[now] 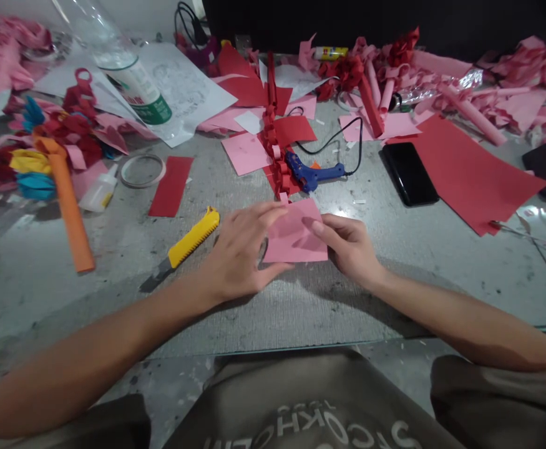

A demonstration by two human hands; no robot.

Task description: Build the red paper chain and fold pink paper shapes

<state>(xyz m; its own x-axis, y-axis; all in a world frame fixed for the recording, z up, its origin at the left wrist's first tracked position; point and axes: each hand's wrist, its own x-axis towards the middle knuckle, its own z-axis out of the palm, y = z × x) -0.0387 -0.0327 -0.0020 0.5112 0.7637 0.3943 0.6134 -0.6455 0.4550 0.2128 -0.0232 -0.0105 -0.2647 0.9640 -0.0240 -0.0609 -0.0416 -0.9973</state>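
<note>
A square of pink paper point(296, 240) is held slightly above the table, close to its front edge. My right hand point(350, 246) pinches its right side, the thumb on top and the other fingers underneath. At the paper's left side is my left hand point(244, 249), its fingers spread with fingertips at the top edge and the thumb along the bottom edge. Just beyond the square lies a red and pink paper chain point(279, 171), running away from me. A blue hot glue gun point(317, 173) rests beside the chain. Left of my left hand lies a yellow box cutter point(193, 239).
A red paper strip point(172, 186), a tape roll point(142, 171), a glue bottle point(99, 189) and a folded orange strip point(70, 209) lie to the left. Farther back stands a plastic bottle point(135, 90). To the right are a black phone point(410, 174) and red sheets point(476, 174).
</note>
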